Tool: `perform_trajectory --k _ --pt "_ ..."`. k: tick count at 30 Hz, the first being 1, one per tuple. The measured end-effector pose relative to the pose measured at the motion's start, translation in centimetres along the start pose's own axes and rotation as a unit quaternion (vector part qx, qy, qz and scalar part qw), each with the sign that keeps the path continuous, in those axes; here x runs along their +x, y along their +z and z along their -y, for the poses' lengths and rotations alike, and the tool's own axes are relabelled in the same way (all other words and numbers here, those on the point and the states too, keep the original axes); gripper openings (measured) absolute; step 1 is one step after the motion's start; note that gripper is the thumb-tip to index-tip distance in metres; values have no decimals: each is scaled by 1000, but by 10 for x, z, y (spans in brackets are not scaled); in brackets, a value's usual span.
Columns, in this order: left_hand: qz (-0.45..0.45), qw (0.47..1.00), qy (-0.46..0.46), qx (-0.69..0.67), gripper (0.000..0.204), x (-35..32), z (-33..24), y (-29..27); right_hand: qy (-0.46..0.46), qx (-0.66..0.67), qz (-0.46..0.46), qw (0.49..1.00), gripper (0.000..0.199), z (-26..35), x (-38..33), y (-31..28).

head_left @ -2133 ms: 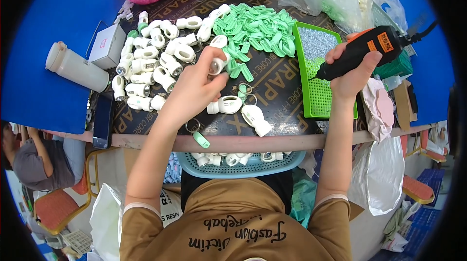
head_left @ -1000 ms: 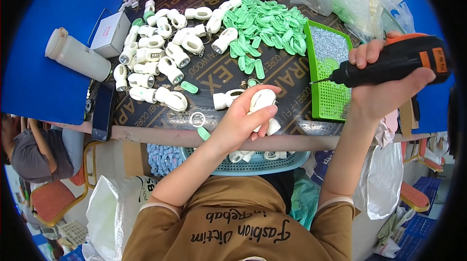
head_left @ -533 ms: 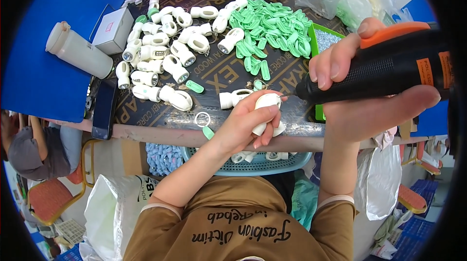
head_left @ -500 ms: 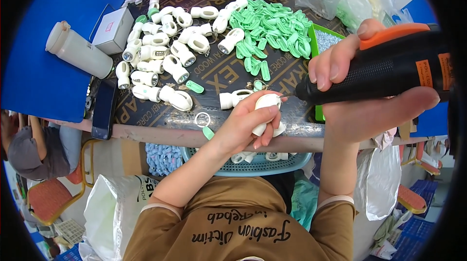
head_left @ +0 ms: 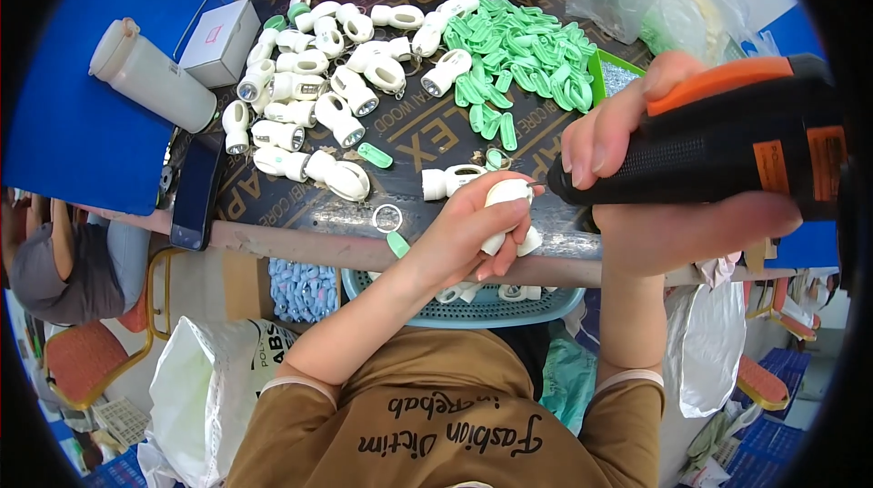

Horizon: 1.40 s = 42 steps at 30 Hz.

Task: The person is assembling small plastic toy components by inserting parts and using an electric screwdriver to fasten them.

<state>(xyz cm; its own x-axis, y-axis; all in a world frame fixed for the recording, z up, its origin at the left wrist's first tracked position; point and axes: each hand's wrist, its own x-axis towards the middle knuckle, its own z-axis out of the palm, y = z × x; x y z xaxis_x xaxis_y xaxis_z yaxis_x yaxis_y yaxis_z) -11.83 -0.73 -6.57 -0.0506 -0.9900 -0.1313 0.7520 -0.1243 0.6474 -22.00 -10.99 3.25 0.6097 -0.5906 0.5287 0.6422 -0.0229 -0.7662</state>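
Near the frame's middle, the left hand (head_left: 466, 226) squeezes a white torch (head_left: 506, 193), likely to keep it still; at right, the right hand (head_left: 650, 231) wraps a black driver (head_left: 700, 159), its tip pointing at the torch.

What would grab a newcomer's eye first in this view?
Probably the bulky black-and-orange power driver in the right hand, aimed at the white flashlight piece in the left hand, near center. Next, the heap of green plastic parts at upper middle, with white flashlights spread to its left.
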Motion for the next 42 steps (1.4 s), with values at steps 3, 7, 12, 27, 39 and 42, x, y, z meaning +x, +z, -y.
perform_trajectory --k 3,7,12,27,39,42 --pt "16 1000 3 -12 31 0 1 -2 -16 -53 8 998 96 -4 2 13" --pt "15 1000 4 -11 29 -2 1 -3 -18 -54 38 998 95 -8 1 3" --pt "23 1000 -6 -20 27 -2 0 -4 -16 -64 21 998 94 -10 -1 -8" --pt "-66 758 335 556 33 0 5 10 -114 -77 -133 982 85 37 -13 -15" --pt "-22 543 377 750 41 -7 -22 -20 -101 -78 -206 970 82 50 -40 -70" --pt "59 509 401 760 35 -25 -23 -18 -119 -85 -211 966 83 52 -43 -78"
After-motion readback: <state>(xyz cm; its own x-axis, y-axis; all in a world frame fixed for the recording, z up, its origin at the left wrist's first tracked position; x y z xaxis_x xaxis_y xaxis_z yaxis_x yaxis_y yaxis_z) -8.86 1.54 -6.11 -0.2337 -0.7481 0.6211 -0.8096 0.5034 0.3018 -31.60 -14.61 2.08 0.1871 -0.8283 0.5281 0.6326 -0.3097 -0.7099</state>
